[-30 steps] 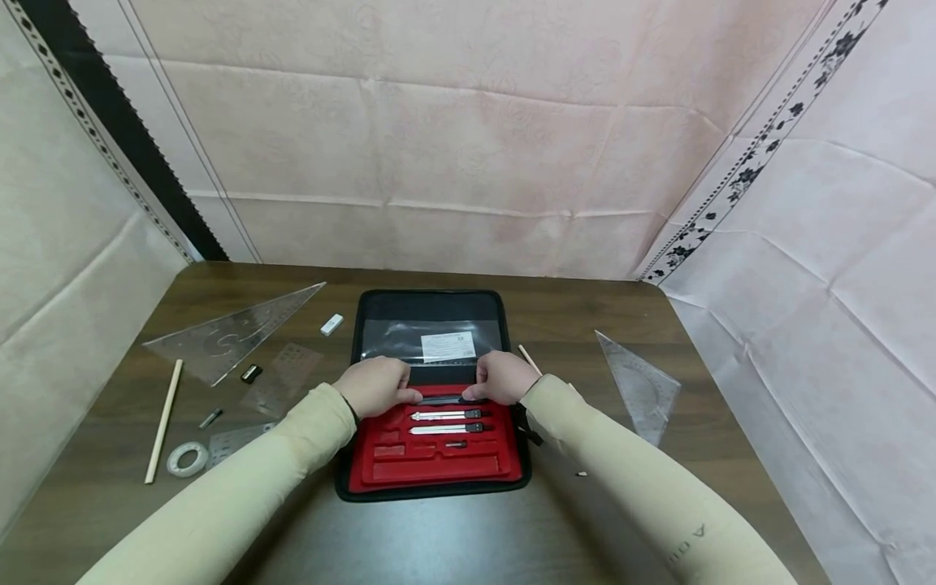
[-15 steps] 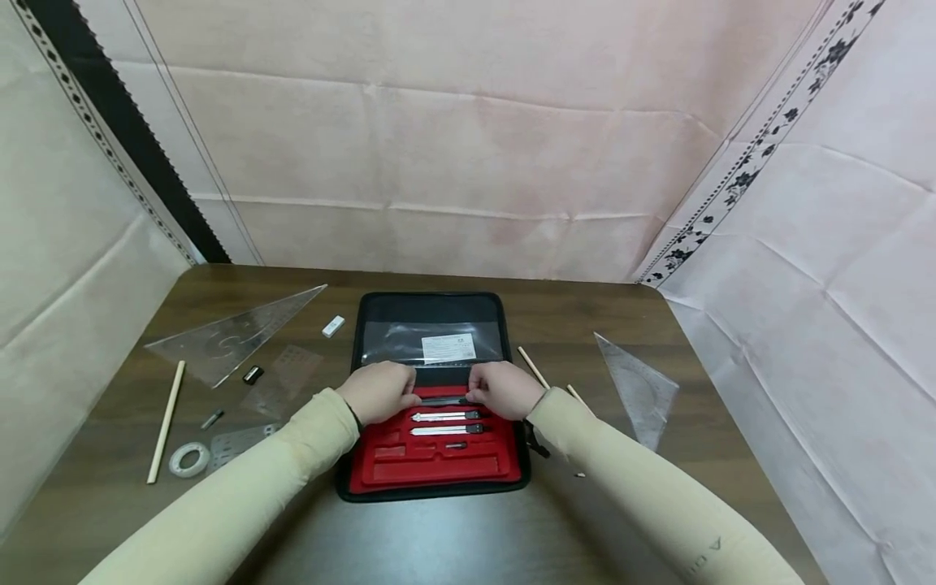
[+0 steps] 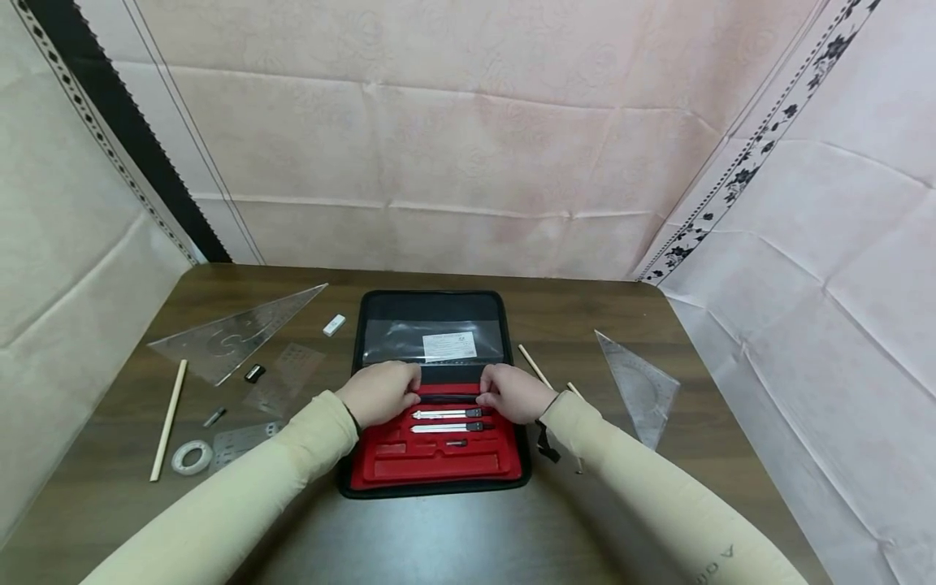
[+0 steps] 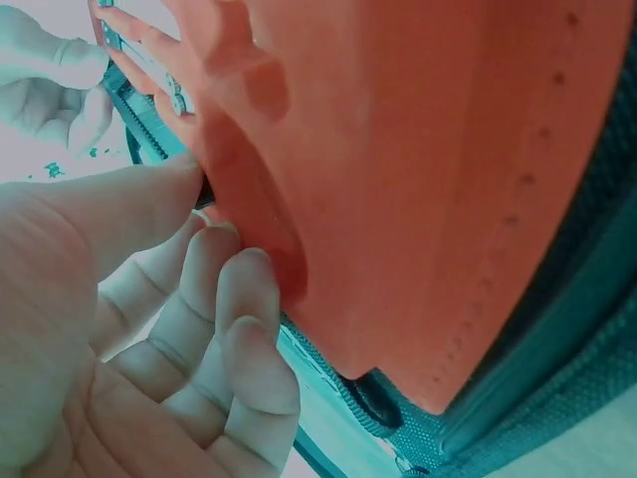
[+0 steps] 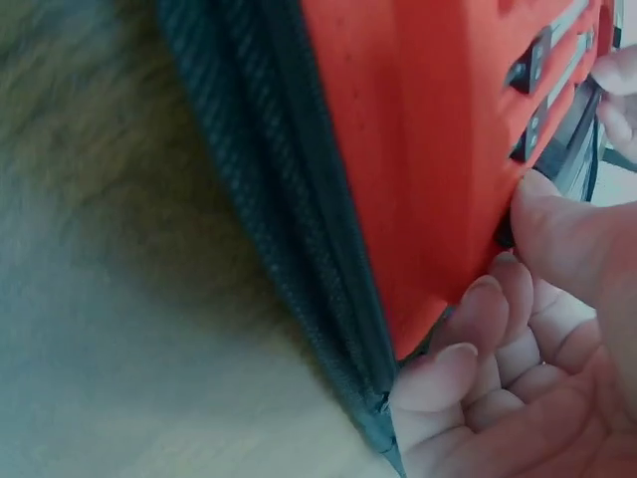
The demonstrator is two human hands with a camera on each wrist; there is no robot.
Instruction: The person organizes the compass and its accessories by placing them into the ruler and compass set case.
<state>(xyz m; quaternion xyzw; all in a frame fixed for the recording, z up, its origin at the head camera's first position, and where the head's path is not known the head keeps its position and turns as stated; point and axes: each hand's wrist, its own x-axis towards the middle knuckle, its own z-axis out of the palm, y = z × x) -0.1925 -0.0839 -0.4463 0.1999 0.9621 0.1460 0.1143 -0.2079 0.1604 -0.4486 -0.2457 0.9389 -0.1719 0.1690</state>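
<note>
An open black zip case (image 3: 431, 305) lies on the table with a red moulded tray (image 3: 439, 465) in its near half. Across the tray's upper part is a slim dark bar (image 3: 448, 399). My left hand (image 3: 380, 393) pinches its left end between thumb and fingers, and my right hand (image 3: 516, 394) pinches its right end. In the right wrist view the right thumb (image 5: 562, 234) lies over the bar's black end. Two silver tools with black ends (image 3: 448, 427) and a small dark piece (image 3: 457, 443) sit in the tray below; the bar's ends are partly hidden by fingers.
On the left lie a large clear set square (image 3: 227, 337), a wooden stick (image 3: 169, 421), a white ring (image 3: 192, 457), clear templates (image 3: 237, 443), a sharpener-like black piece (image 3: 254, 374) and a white eraser (image 3: 334, 325). Another set square (image 3: 640, 390) and sticks (image 3: 535, 366) lie right.
My right hand has shifted slightly right along the bar. The bar's visible face has turned from grey to black. The left hand has barely moved.
</note>
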